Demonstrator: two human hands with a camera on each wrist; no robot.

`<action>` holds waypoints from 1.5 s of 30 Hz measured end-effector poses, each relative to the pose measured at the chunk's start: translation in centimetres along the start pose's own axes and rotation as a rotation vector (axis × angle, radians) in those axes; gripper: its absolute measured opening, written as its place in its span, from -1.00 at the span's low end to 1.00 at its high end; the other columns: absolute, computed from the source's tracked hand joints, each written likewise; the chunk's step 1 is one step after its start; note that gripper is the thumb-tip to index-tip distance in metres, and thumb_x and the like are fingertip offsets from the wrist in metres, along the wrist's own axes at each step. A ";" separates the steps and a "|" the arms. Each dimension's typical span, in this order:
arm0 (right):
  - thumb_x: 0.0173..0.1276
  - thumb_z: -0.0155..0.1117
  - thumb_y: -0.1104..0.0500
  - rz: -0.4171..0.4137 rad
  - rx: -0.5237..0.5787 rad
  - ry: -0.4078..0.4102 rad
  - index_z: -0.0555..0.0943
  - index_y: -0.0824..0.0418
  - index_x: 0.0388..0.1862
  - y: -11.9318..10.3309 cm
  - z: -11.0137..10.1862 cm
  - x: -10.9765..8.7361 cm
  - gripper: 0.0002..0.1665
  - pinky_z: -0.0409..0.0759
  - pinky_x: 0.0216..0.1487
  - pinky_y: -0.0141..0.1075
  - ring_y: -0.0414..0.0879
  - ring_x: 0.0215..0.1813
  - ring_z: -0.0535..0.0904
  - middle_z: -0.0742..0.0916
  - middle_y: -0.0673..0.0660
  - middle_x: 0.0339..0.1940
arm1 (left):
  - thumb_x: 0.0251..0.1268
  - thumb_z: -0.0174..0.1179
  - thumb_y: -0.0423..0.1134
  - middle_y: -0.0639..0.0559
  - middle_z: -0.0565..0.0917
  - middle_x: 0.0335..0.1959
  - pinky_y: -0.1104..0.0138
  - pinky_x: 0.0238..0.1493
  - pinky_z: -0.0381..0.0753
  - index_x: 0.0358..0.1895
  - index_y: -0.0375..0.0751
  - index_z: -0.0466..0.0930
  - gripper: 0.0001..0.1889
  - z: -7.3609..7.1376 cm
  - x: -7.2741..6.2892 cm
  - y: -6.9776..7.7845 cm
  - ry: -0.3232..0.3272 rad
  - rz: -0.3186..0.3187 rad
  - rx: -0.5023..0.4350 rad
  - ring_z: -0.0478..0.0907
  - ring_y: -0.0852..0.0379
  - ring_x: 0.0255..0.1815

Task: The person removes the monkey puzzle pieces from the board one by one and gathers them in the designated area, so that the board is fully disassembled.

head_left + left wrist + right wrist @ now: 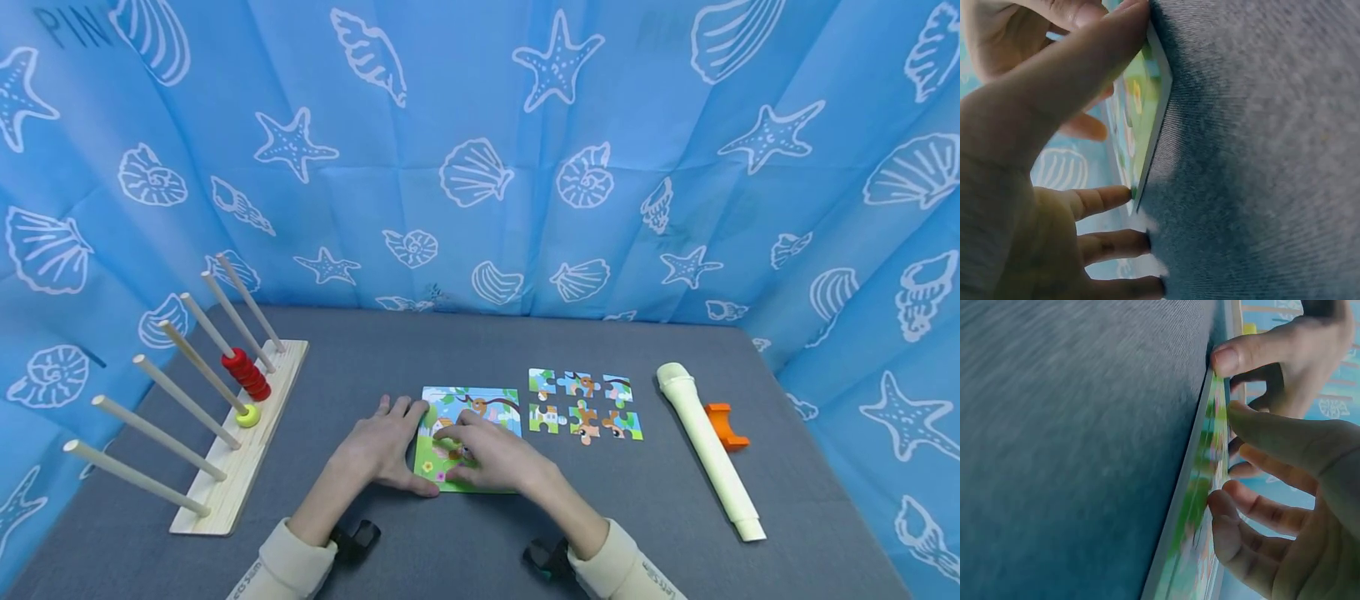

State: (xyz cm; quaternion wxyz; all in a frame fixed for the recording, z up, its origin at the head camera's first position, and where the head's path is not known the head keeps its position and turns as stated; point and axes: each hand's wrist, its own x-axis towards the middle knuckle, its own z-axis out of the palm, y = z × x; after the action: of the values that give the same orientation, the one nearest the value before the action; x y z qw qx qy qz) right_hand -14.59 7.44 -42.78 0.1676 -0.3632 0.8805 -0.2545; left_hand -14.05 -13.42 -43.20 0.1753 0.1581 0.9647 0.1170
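A colourful jigsaw puzzle board (429, 454) lies flat on the grey table, its picture partly hidden by both hands. My left hand (382, 446) spans the board's left side with fingers spread, the thumb at the near corner and the index finger at the far one. In the left wrist view those two digits touch the board's edge (1163, 94). Over the middle of the picture, my right hand (491, 454) bends its fingers loosely down, fingertips right at the surface. The right wrist view shows a gap between its thumb and fingers (1225, 534).
Several loose jigsaw pieces (585, 423) lie in two rows right of the board. Farther right are a cream tube (708, 454) and an orange clip-like part (726, 429). At left stands a wooden peg rack (281, 387) with red rings (247, 375) and a yellow ring (247, 415). A blue curtain (480, 242) hangs behind.
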 end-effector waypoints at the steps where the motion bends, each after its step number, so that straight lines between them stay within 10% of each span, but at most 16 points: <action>1: 0.33 0.49 0.13 0.003 -0.004 0.000 0.61 0.18 0.30 -0.2 0.1 0.1 -0.43 0.42 -0.37 -0.46 -0.25 -0.34 0.44 0.62 0.11 -0.12 | -0.23 0.55 0.43 -0.31 0.34 0.50 -0.39 0.23 0.48 0.54 -0.15 0.21 0.25 0.0 0.0 0.0 0.005 0.002 -0.002 0.19 -0.58 0.53; 45: 0.25 0.52 0.25 0.166 -0.191 -0.052 0.63 -0.01 0.24 -2.4 1.4 1.0 -0.43 0.58 0.01 -0.23 -0.17 -0.04 0.50 0.62 0.01 0.04 | -0.27 0.60 0.37 -0.32 0.36 0.47 -0.41 0.23 0.46 0.47 -0.15 0.30 0.19 0.1 -0.1 0.1 0.014 -0.018 -0.012 0.18 -0.59 0.53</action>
State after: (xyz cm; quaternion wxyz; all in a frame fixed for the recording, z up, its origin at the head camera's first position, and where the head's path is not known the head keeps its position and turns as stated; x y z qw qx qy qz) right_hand -13.28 4.82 -42.66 0.1755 -0.3099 0.9231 -0.1451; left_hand -13.94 -13.32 -43.23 0.1704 0.1475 0.9666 0.1223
